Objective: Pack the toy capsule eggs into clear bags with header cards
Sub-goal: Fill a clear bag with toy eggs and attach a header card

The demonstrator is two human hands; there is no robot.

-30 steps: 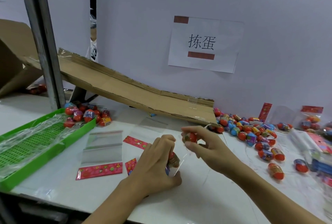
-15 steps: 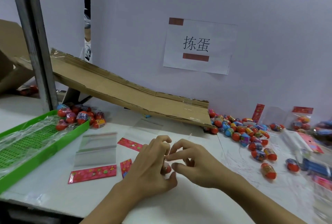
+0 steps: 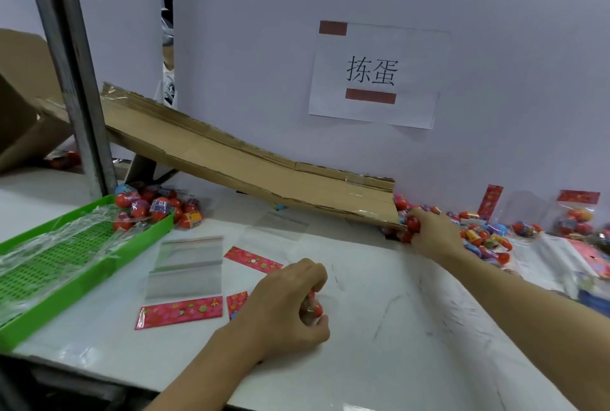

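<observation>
My left hand [image 3: 290,305] grips a part-filled bag [image 3: 312,306] on the bench [image 3: 396,328], my right hand's [image 3: 432,232] fingers close on an egg [image 3: 413,222] from the far-right pile, many unpacked.

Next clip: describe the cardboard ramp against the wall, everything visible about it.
The cardboard ramp is a long brown corrugated sheet with creased panels and a low folded lip along its wall side. Clear tape shows near its lower end. It slopes down from upper left, behind the metal post, to lower right, where its edge meets the pile of capsule eggs. A dark prop stands under its upper part. The right hand grips eggs beside its lower corner.
</observation>
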